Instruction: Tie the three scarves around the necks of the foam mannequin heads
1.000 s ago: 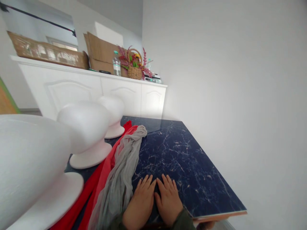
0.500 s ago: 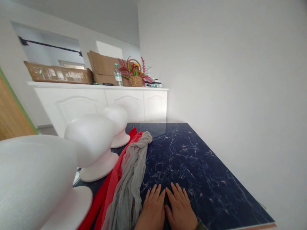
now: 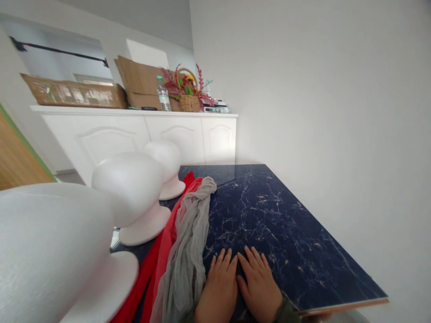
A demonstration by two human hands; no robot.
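Note:
My left hand (image 3: 220, 283) lies flat on the dark blue marbled table (image 3: 269, 211), fingers stretched out and holding nothing. Close beside it, my right hand (image 3: 257, 280) rests palm down in the same way. Just left of my left hand a long grey scarf (image 3: 193, 233) lies bunched lengthwise. Next to that are a coral-red scarf (image 3: 170, 244) and a deeper red scarf (image 3: 143, 273), partly covered. Three white foam mannequin heads stand in a row on the left: a near one (image 3: 57, 242), a middle one (image 3: 129, 186) and a far one (image 3: 165, 157).
Beyond the table stands a white cabinet (image 3: 111, 139). On its top are cardboard boxes (image 3: 77, 93), a water bottle (image 3: 163, 95) and a wicker basket of flowers (image 3: 189, 103). A white wall (image 3: 319, 112) runs along the right side.
The view has tilted and shifted slightly, so the cabinet sits higher and the table's near right edge shows more. Both hands stay flat on the table.

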